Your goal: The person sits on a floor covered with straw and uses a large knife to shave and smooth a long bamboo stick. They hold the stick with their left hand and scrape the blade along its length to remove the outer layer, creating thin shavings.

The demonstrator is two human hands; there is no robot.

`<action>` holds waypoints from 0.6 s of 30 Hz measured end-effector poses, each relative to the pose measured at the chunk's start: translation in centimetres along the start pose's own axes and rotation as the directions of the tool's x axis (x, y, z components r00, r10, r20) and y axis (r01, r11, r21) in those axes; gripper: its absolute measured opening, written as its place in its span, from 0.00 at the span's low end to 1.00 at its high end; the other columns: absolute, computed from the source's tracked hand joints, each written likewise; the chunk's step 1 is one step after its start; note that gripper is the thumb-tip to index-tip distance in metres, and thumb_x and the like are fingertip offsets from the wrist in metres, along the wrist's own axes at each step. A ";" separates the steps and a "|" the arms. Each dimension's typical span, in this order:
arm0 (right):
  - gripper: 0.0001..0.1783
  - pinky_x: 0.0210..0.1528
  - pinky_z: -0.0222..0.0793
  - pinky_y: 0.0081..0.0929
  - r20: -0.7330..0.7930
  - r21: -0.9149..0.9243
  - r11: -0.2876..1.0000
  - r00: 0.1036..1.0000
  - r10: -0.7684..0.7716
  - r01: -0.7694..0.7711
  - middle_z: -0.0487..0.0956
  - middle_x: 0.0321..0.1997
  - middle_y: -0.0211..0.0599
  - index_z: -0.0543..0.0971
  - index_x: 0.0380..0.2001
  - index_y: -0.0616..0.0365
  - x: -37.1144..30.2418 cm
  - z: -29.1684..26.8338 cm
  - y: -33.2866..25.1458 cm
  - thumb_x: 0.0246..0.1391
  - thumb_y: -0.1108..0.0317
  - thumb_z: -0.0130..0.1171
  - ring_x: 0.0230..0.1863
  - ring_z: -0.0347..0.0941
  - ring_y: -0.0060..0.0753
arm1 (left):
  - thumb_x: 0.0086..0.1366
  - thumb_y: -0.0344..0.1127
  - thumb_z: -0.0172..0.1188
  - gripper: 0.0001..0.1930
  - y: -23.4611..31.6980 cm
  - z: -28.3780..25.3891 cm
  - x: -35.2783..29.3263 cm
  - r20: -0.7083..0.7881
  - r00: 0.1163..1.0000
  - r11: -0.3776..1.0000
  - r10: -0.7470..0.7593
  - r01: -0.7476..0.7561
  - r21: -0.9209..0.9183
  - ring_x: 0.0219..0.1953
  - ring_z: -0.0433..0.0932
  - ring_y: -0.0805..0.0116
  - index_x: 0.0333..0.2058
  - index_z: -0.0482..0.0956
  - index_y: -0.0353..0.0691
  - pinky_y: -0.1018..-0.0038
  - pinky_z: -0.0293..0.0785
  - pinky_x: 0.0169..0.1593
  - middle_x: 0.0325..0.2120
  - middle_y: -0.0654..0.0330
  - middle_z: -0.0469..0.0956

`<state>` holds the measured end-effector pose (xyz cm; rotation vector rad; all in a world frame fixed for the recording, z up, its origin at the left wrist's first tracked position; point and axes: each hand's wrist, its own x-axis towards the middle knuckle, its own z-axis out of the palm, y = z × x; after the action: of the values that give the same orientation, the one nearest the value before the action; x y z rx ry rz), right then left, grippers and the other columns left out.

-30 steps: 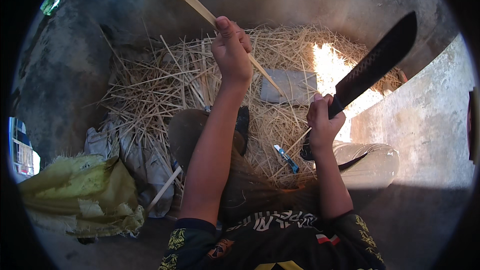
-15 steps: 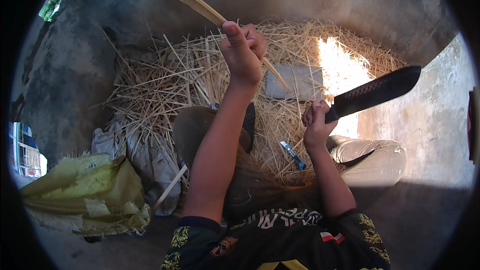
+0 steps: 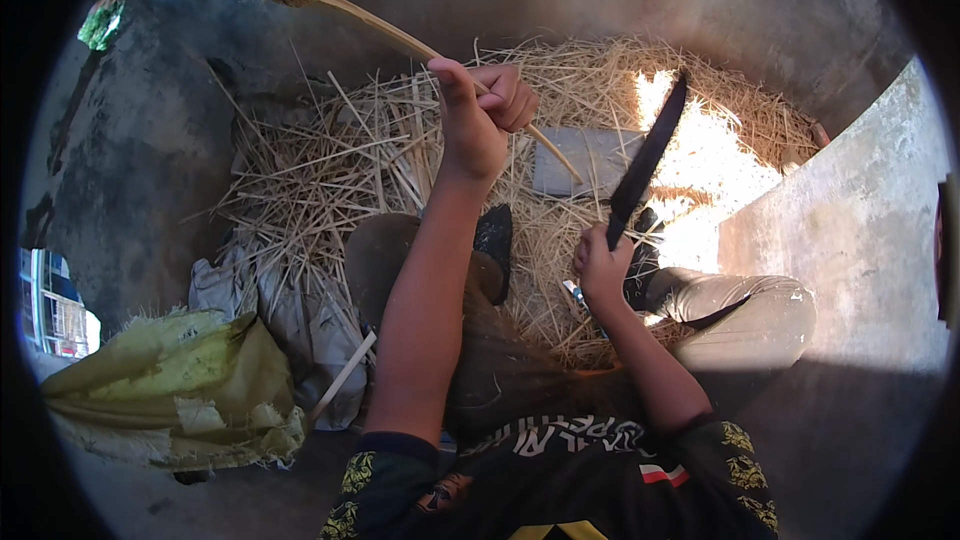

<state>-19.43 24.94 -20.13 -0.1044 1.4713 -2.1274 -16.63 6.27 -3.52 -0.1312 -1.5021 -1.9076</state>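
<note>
Going by a clock with its hub in the middle of the view, the left hand (image 3: 480, 123) is up at 12 o'clock. It pinches the stick (image 3: 345, 8) between its thumb and curled fingers. The stick bends away from this hand toward 10 o'clock, where it gets wide, and its thin end pokes out toward 4 o'clock. That tip shows in front of the grey block (image 3: 560, 160) at 2 o'clock, but I can't tell if the two touch. The right hand (image 3: 603, 268) is at 3 o'clock, with its fingers wrapped tight around the handle of the big dark knife (image 3: 650, 155). The blade points up toward 1 o'clock, well apart from the stick. The small cutter (image 3: 574, 291) is at 4 o'clock, partly hidden by the right hand and arm. Lots of straw (image 3: 310, 180) lies around the block, with a bright sunny patch at 2 o'clock. A yellow sack (image 3: 170, 370) lies at 8 o'clock
</note>
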 end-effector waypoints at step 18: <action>0.18 0.18 0.57 0.29 0.033 -0.674 0.733 0.988 0.150 -0.089 0.67 0.12 0.28 0.69 0.15 0.58 2.7 -0.7 1.5 0.57 0.66 0.56 0.13 0.63 0.27 | 0.49 0.89 0.35 0.41 -0.2 -0.8 -0.8 -0.150 0.988 0.999 0.035 -0.040 -0.032 0.14 0.39 0.77 0.13 0.48 0.52 0.75 0.39 0.21 0.09 0.75 0.44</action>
<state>-21.36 23.86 -22.36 -0.3500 2.0663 -1.3692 -15.84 5.93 -4.33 -0.0308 -1.3579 -1.8710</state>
